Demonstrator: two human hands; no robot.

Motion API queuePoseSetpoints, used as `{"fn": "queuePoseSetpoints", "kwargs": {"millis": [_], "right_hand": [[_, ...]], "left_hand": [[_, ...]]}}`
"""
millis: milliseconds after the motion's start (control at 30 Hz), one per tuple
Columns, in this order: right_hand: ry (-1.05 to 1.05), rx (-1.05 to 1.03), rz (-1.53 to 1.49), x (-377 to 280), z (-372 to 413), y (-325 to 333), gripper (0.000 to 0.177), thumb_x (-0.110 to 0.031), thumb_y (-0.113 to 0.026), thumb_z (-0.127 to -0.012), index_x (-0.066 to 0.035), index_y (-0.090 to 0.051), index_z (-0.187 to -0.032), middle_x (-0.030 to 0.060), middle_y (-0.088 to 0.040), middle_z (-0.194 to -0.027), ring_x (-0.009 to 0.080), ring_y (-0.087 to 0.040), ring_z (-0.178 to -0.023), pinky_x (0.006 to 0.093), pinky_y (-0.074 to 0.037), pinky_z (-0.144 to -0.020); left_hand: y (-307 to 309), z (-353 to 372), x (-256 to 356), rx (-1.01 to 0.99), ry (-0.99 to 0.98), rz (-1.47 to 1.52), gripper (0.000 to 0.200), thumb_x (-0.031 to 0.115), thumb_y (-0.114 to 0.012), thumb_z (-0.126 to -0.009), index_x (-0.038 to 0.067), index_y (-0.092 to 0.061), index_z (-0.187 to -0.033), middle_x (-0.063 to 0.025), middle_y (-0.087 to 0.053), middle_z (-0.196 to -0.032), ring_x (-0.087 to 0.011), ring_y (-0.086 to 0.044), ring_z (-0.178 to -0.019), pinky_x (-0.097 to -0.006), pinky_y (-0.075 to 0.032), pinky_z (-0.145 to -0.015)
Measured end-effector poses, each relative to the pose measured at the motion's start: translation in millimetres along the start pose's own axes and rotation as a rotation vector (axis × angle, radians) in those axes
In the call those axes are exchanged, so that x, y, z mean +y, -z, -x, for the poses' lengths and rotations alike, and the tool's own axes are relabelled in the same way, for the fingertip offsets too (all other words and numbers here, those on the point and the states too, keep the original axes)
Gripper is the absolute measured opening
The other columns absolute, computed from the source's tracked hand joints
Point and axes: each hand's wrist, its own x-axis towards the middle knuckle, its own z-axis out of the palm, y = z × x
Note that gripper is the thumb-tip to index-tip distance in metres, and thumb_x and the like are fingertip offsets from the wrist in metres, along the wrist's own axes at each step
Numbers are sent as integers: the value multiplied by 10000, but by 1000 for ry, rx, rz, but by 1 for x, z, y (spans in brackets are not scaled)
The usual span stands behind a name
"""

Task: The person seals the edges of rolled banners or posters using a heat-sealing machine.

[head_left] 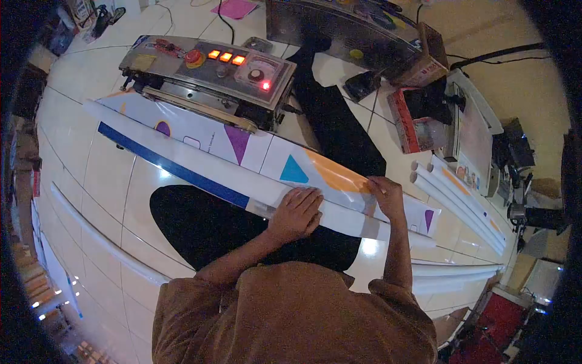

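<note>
A long white sheet (260,148) printed with orange, purple and blue shapes stretches across my lap, its near side forming a long white roll (212,165). A dark blue strip (176,167) runs along the roll's near side. My left hand (296,212) lies over the roll with fingers extended. At the sheet's far edge, by the orange print, my right hand (386,195) pinches the sheet between thumb and fingers. A metal machine (209,67) with lit orange switches, a red button and a dial stands just beyond the sheet.
Several white rolled tubes (464,209) lie on the tiled floor at right, near a red-edged box (412,121). Another long white tube (109,239) lies at left. A large metal machine (345,39) stands at the back. Black cables trail behind.
</note>
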Motion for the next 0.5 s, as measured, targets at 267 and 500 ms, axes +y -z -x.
{"fn": "queuePoseSetpoints", "kwargs": {"millis": [267,500], "right_hand": [[35,-49,-25,-15,-13,-6,215,-183,-646,-875,-19,-700,-1004,158,-704,-927,233,-692,-811,329,-540,-738],[-118,-170,-64,-22,-34,-7,226,-202,-637,-877,-17,-697,-991,133,-708,-874,186,-669,-764,327,-527,-710]], "left_hand": [[1,0,1,23,7,-6,404,249,-611,-859,-18,-584,-1161,-154,-590,-1219,-273,-533,-1180,-456,-344,-1060],[-3,1,0,44,15,16,410,247,-619,-848,-2,-588,-1172,-146,-590,-1226,-272,-529,-1186,-464,-358,-1055]]}}
